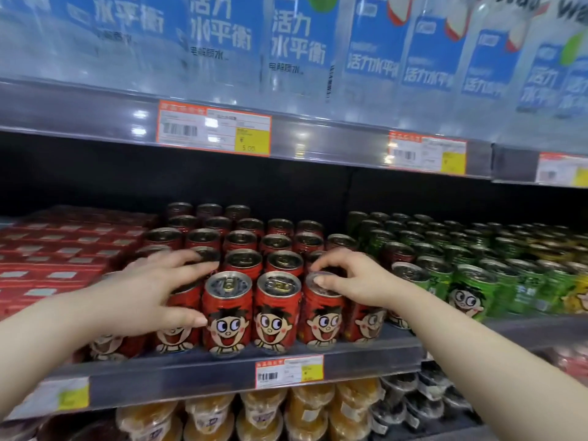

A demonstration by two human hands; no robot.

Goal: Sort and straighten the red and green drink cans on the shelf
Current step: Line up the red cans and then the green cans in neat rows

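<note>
Red drink cans (227, 313) with a cartoon face stand in several rows at the middle of the shelf (222, 370). Green cans (467, 297) of the same design fill the rows to their right. My left hand (159, 288) wraps around a front-row red can (183, 316) left of centre, fingers over its top and thumb on its side. My right hand (346, 281) grips the top rim of another front-row red can (321, 316) with curled fingers. One silver-topped can (409, 272) stands where red rows meet green.
Red cartons (63, 259) are stacked on the shelf's left part. Yellow cans (576, 294) sit at the far right. The shelf above holds large blue-labelled water bottles (296, 43) close overhead. Below are tubs of orange jelly (311, 405) and dark tubs (413, 396).
</note>
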